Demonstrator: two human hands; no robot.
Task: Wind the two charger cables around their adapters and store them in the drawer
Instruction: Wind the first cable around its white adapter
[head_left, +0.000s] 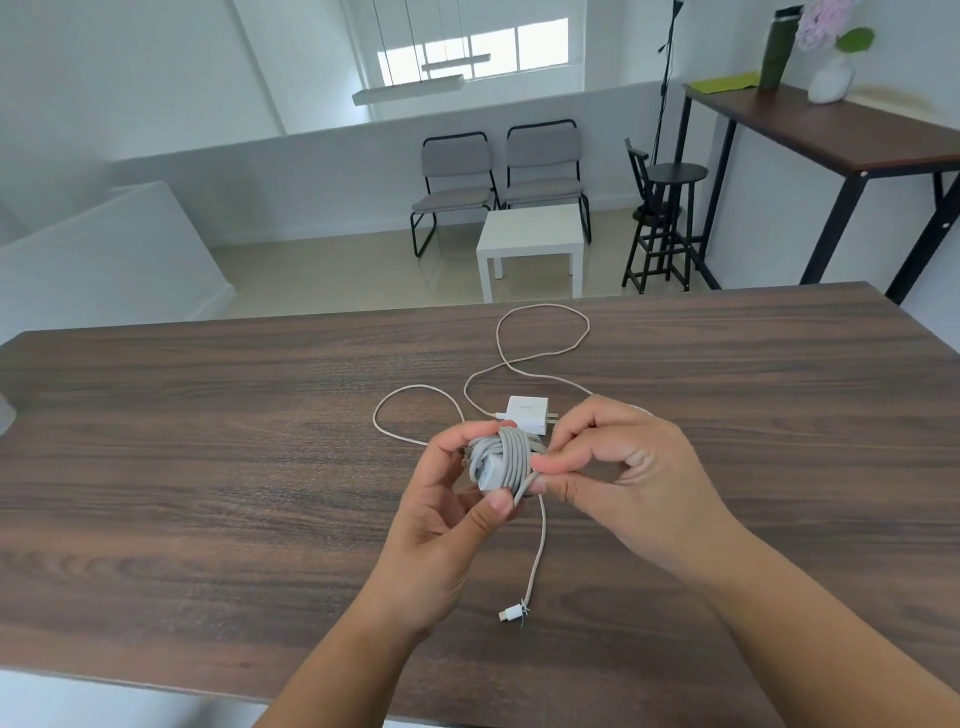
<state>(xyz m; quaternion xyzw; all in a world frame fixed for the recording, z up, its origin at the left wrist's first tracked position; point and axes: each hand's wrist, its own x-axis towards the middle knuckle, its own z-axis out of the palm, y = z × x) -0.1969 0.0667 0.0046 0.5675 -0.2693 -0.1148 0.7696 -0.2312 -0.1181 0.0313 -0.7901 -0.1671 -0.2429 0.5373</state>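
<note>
Above a dark wood table (208, 415), the left hand (447, 519) grips a cable-wrapped white adapter (496, 467) — the right hand (623, 467) pinches its cable (537, 545), whose plug end dangles. A second adapter (527, 413) lies just behind, its cord (540, 312) loose.

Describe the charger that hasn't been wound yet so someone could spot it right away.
On the dark wood table, look just beyond the hands. The white adapter lies flat there, its cable sprawled in loose loops, unlike the wrapped adapter being held.
</note>
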